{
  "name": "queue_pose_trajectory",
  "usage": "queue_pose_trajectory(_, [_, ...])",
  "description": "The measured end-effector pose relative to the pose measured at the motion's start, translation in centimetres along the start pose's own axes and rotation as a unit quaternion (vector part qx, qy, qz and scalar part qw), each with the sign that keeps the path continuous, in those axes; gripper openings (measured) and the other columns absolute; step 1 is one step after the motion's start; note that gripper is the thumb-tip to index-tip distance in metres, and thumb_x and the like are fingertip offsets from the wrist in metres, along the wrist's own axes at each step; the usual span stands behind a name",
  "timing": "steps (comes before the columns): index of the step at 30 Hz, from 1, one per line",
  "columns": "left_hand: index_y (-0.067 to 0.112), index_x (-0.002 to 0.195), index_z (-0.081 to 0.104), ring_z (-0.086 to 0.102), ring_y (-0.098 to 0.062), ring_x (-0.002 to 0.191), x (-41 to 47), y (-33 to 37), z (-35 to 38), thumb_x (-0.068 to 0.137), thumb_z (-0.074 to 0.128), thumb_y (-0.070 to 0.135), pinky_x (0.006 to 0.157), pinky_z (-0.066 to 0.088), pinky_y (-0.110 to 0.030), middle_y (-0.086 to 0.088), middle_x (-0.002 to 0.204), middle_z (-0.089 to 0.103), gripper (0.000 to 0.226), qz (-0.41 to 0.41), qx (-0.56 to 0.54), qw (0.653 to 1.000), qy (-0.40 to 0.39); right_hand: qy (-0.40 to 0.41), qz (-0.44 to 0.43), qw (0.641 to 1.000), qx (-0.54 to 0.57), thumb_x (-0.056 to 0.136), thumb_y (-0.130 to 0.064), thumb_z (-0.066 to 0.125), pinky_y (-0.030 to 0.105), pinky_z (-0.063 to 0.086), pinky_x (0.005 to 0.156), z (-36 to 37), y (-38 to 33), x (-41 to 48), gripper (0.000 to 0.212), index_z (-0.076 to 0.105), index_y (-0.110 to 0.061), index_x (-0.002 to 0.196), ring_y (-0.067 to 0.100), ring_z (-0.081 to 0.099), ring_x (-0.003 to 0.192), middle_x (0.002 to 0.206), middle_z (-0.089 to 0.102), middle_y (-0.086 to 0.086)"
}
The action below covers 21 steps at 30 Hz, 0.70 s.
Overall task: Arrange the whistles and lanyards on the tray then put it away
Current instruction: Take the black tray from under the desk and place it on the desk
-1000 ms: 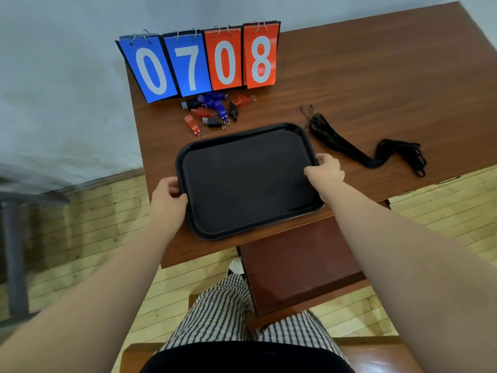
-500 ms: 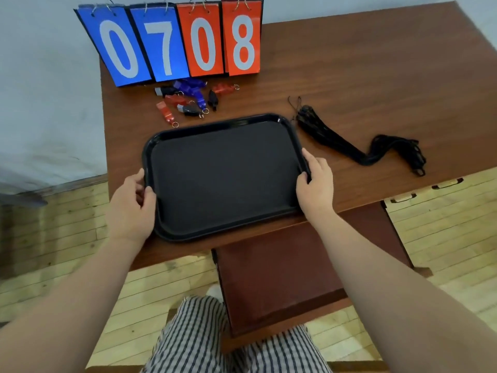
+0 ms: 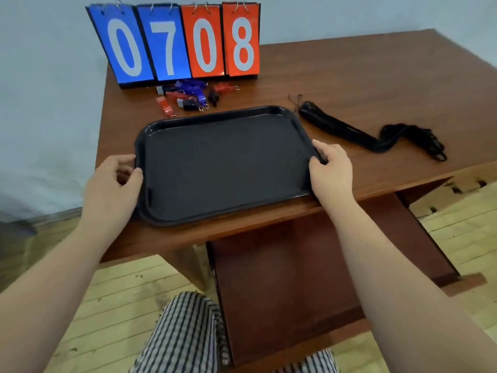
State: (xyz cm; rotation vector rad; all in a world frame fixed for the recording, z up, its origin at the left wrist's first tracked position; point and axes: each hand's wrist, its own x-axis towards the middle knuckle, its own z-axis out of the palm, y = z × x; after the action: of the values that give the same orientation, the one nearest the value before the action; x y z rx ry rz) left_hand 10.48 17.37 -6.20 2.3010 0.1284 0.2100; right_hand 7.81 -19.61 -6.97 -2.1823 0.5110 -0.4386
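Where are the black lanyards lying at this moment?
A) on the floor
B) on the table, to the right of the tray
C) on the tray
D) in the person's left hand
B: the lanyards lie bundled on the bare table, just off the right side of the tray, which has nothing on it.

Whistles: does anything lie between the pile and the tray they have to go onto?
Nothing visible does. The whistles lie just beyond the far rim of the tray, with only a strip of bare table between. The lanyards lie off to the tray's right, out of that path.
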Motion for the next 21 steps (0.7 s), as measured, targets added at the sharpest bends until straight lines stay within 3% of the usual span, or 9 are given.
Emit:
queue_pose_trajectory(8, [0.019,0.126,0.062,0.062,-0.017,0.112,0.4,-0.3,-0.2,0.09,0.055,0.02,0.104,0.048,-0.043,-0.001,0.12,0.067,0.037,0.026,-0.045,0.999,-0.017,0.008,0.0,0.999,0.031,0.095,-0.009,0.05,0.026,0.047,0.092,0.0,0.0,-0.3,0.043,0.058,-0.017,0.137,0.013,0.057,0.111,0.124,0.059,-0.003])
queue_pose_trajectory(13, [0.038,0.13,0.053,0.059,-0.019,0.12,0.9,-0.9,-0.4,0.077,0.047,0.044,0.107,0.043,-0.049,0.007,0.127,0.066,0.054,0.027,-0.023,0.999,-0.026,0.001,0.007,1.0,0.019,0.094,-0.008,0.051,0.03,0.049,0.095,-0.2,-0.7,-0.5,0.043,0.059,-0.017,0.135,0.017,0.058,0.117,0.13,0.058,0.0])
queue_pose_trajectory(21, [0.04,0.138,0.049,0.049,-0.023,0.133,1.0,0.9,-0.5,0.082,0.049,0.038,0.116,0.031,-0.051,0.007,0.146,0.051,0.056,-0.011,-0.035,0.998,-0.044,-0.022,0.006,1.0,-0.013,0.095,-0.012,0.049,0.039,0.053,0.096,-0.3,-1.6,-0.2,0.044,0.054,-0.023,0.137,0.021,0.058,0.115,0.134,0.056,0.001])
